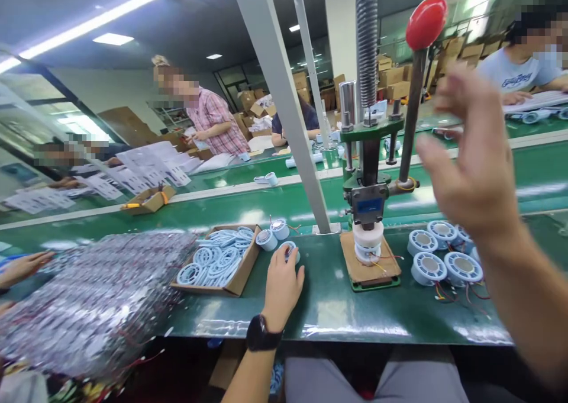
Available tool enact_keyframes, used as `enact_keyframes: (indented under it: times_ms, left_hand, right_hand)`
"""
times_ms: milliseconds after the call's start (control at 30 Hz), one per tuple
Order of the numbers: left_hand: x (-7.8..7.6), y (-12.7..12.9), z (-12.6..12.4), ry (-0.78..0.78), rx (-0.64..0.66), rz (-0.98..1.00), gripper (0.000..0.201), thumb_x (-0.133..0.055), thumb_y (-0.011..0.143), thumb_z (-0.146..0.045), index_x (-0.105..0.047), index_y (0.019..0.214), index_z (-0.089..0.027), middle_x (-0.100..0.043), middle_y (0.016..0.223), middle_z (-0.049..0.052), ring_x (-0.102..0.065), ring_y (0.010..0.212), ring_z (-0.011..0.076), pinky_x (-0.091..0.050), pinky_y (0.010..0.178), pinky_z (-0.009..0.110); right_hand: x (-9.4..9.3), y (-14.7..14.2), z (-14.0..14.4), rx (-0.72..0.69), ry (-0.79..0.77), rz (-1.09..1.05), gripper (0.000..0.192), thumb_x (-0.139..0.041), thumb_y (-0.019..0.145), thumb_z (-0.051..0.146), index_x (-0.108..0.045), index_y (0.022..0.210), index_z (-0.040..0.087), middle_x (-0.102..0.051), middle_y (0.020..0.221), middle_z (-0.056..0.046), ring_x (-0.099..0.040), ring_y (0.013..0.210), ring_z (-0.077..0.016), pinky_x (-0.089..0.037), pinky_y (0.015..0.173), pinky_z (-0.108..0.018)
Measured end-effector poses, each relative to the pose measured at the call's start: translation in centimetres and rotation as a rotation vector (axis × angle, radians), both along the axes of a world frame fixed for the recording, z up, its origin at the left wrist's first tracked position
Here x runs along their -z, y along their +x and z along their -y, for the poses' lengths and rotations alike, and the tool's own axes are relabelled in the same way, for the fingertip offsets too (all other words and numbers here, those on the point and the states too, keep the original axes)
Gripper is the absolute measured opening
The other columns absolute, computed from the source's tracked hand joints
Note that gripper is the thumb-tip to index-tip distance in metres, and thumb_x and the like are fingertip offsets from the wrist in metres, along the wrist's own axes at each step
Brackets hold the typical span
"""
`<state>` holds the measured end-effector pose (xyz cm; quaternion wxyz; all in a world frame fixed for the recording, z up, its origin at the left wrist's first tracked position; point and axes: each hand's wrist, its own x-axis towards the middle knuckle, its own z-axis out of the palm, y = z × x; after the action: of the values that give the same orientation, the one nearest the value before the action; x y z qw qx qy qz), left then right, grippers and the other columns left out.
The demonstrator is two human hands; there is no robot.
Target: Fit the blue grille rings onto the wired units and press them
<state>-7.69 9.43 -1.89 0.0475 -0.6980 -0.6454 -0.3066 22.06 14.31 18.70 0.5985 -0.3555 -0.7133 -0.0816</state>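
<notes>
My left hand, a dark watch on its wrist, has its fingers closed around a light-blue round motor housing on the bench. Two similar housings sit just beyond it. My right hand is raised beside the lever of a green hand press. Its fingers are curved and apart, slightly blurred, not touching the red knob. Under the press's white pad stands another light-blue housing with thin wires, on a brown board.
A cardboard box of light-blue rings lies left of my left hand, beside a stack of clear plastic-wrapped parts. Several wired housings stand right of the press. A grey post rises behind the bench. Co-workers are across the green conveyor.
</notes>
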Motion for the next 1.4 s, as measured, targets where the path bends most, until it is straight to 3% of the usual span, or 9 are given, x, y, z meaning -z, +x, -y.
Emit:
enact_keyframes:
  times_ms: [167, 267, 400, 500, 733, 833, 1033, 1200, 1400]
  left_hand:
    - [-0.6, 3.5, 4.5, -0.019, 0.070, -0.070, 0.038, -0.057, 0.087, -0.017, -0.062, 0.125, -0.016, -0.061, 0.130, 0.019, -0.059, 0.121, 0.0355, -0.054, 0.099, 0.055]
    - [-2.2, 3.7, 4.9, -0.032, 0.065, -0.115, 0.045, -0.059, 0.089, -0.019, -0.058, 0.133, -0.020, -0.059, 0.139, 0.014, -0.058, 0.127, 0.0285, -0.053, 0.104, 0.043]
    - [-5.5, -3.0, 2.2, -0.031, -0.237, -0.131, 0.031, -0.043, 0.099, -0.016, -0.064, 0.122, -0.015, -0.066, 0.126, 0.016, -0.060, 0.122, 0.0258, -0.047, 0.109, 0.046]
    - [-7.3, -10.8, 0.1, -0.108, -0.431, -0.132, 0.028, -0.060, 0.096, -0.028, -0.062, 0.122, -0.016, -0.065, 0.125, 0.010, -0.063, 0.113, 0.0265, -0.052, 0.097, 0.051]
    - [-5.5, -18.4, -1.6, -0.371, -0.482, -0.112, 0.034, -0.063, 0.095, -0.034, -0.060, 0.124, -0.017, -0.064, 0.125, 0.010, -0.066, 0.104, 0.0241, -0.057, 0.087, 0.046]
    - [-4.8, -18.8, -2.0, -0.353, -0.495, -0.056, 0.034, -0.063, 0.095, -0.034, -0.061, 0.124, -0.017, -0.064, 0.124, 0.010, -0.066, 0.104, 0.0240, -0.057, 0.087, 0.045]
    - [-5.3, -17.8, -0.4, -0.052, -0.503, 0.120, 0.028, -0.062, 0.096, -0.035, -0.063, 0.116, -0.016, -0.067, 0.112, 0.007, -0.067, 0.094, 0.0208, -0.057, 0.082, 0.042]
    - [-2.3, -9.5, 3.9, 0.100, -0.178, 0.217, 0.017, -0.055, 0.091, -0.032, -0.063, 0.087, -0.018, -0.071, 0.091, 0.006, -0.068, 0.090, 0.0223, -0.057, 0.084, 0.040]
    - [2.2, -2.4, 6.3, -0.034, 0.123, 0.227, 0.022, -0.044, 0.079, -0.010, -0.062, 0.074, -0.022, -0.075, 0.102, 0.008, -0.072, 0.097, 0.0224, -0.059, 0.084, 0.037]
  right_hand:
    - [16.4, -2.2, 3.2, 0.026, -0.446, -0.155, 0.087, -0.065, 0.086, 0.040, -0.019, 0.157, 0.018, -0.047, 0.147, -0.019, -0.052, 0.133, -0.0325, -0.048, 0.107, -0.054]
    - [20.8, -3.9, 1.8, -0.036, -0.654, -0.215, 0.092, -0.065, 0.082, 0.047, -0.021, 0.156, 0.014, -0.060, 0.133, -0.019, -0.067, 0.114, -0.0293, -0.058, 0.092, -0.043]
    - [20.8, -4.5, 0.6, 0.062, -0.591, -0.264, 0.080, -0.064, 0.081, 0.049, -0.038, 0.148, 0.015, -0.068, 0.119, -0.015, -0.071, 0.100, -0.0273, -0.059, 0.085, -0.038]
    - [20.1, -3.2, 0.6, 0.206, -0.439, -0.130, 0.069, -0.055, 0.085, 0.045, -0.044, 0.145, 0.011, -0.063, 0.123, -0.019, -0.065, 0.109, -0.0326, -0.055, 0.092, -0.046]
    - [19.4, 1.0, -2.1, 0.409, -0.324, 0.544, 0.040, -0.042, 0.094, 0.031, -0.071, 0.117, 0.016, -0.062, 0.101, -0.021, -0.063, 0.091, -0.0357, -0.042, 0.094, -0.069]
    - [19.4, 2.3, -3.3, 0.358, -0.300, 0.580, 0.035, -0.041, 0.093, 0.022, -0.076, 0.100, 0.019, -0.064, 0.084, -0.015, -0.063, 0.083, -0.0326, -0.029, 0.097, -0.078]
    - [18.1, 1.8, 0.3, 0.338, -0.246, 0.401, 0.028, -0.043, 0.093, 0.019, -0.071, 0.097, 0.016, -0.067, 0.102, -0.019, -0.064, 0.099, -0.0358, -0.042, 0.093, -0.071]
    - [19.4, -5.7, 5.8, 0.106, -0.195, 0.304, 0.030, -0.039, 0.096, 0.019, -0.068, 0.102, 0.021, -0.070, 0.102, -0.010, -0.068, 0.095, -0.0196, -0.061, 0.082, -0.033]
    - [23.6, -11.7, 6.2, -0.128, -0.409, 0.334, 0.038, -0.045, 0.094, 0.017, -0.061, 0.128, 0.015, -0.059, 0.136, -0.019, -0.061, 0.124, -0.0281, -0.060, 0.095, -0.043]
